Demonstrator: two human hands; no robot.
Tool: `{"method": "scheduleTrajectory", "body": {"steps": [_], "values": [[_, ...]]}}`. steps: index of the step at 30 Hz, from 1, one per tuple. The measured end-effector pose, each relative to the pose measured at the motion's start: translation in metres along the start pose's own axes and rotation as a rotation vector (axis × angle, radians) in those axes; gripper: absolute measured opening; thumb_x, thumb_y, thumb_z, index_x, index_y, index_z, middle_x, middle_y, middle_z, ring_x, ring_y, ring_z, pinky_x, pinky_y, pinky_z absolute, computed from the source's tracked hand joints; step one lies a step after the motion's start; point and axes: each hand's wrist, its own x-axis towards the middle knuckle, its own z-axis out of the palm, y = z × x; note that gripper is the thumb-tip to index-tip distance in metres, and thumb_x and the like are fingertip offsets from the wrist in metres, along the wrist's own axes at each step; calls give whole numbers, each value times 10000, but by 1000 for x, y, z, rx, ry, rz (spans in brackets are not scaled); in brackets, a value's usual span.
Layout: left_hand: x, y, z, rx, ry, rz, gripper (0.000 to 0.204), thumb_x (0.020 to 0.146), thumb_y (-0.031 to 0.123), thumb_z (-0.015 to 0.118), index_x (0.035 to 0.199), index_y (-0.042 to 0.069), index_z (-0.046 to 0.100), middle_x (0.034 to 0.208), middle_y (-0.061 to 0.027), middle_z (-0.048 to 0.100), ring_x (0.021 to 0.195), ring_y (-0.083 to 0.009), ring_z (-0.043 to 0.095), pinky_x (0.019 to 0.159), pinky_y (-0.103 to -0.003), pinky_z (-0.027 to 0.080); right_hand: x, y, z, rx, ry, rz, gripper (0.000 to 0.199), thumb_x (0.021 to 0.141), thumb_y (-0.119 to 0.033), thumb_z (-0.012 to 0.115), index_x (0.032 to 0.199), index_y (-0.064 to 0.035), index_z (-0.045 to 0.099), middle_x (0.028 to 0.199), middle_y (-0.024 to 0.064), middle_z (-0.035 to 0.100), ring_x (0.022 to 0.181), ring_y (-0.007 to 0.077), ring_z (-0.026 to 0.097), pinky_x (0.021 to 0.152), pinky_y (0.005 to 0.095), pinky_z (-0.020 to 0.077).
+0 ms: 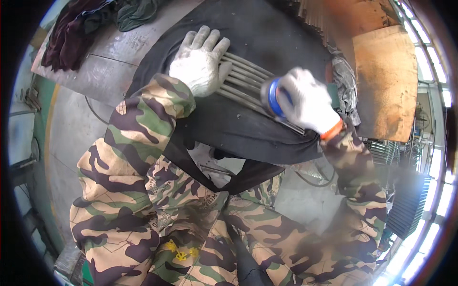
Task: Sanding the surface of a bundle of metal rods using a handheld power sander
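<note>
Several slim grey metal rods lie side by side on a black cloth in front of me. My left hand, in a whitish glove with soiled fingertips, lies flat over their left end, its fingers stretched out. Toward their right end, my right hand, gloved in white with an orange cuff, is wrapped around a round grey tool with a blue band. The tool rests against the rods; its underside is hidden and motion blurs it slightly.
Dark red and green cloths are heaped on a grey surface at the far left. More rods lie at the far right, near crumpled grey sheeting and a brown board. Stacked dark metal pieces stand at right.
</note>
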Motion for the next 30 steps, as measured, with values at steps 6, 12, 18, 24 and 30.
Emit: {"method": "scheduleTrajectory", "body": {"steps": [6, 12, 18, 24, 30], "values": [[17, -4, 10, 40, 90, -124, 568, 978, 388, 661, 1440, 59, 622, 1528, -226, 578, 1480, -450, 468, 1246, -557, 340, 25, 13, 11, -105, -1, 138, 180, 932, -251, 672, 1026, -98, 662, 1007, 153, 643, 944, 386, 670, 797, 524, 579], [27, -5, 15, 86, 165, -151, 586, 961, 407, 669, 1435, 64, 632, 1517, -215, 582, 1476, -437, 474, 1248, -557, 334, 43, 9, 8, -96, 28, 156, 163, 935, -229, 673, 1035, -100, 666, 1012, 154, 649, 947, 392, 672, 799, 522, 573], [33, -7, 20, 81, 257, -153, 539, 924, 393, 706, 1348, 59, 694, 1431, -184, 642, 1432, -407, 514, 1197, -533, 384, 42, -29, 1, -24, 20, 35, 150, 920, -222, 684, 1022, -112, 670, 1027, 141, 663, 948, 379, 682, 797, 515, 579], [28, -10, 3, -159, 112, 129, 472, 894, 310, 728, 1285, 47, 698, 1379, -175, 649, 1403, -395, 530, 1185, -517, 406, 59, 3, 6, -125, 35, 181, 188, 932, -258, 678, 1048, -110, 672, 1007, 166, 673, 929, 401, 684, 810, 526, 573], [21, -5, 8, -78, 232, 43, 376, 901, 241, 744, 1221, 43, 733, 1315, -155, 694, 1360, -362, 581, 1195, -492, 410, 51, -25, 3, 2, 36, 68, 178, 934, -259, 675, 1035, -112, 676, 1023, 155, 680, 949, 400, 686, 834, 524, 571]]}}
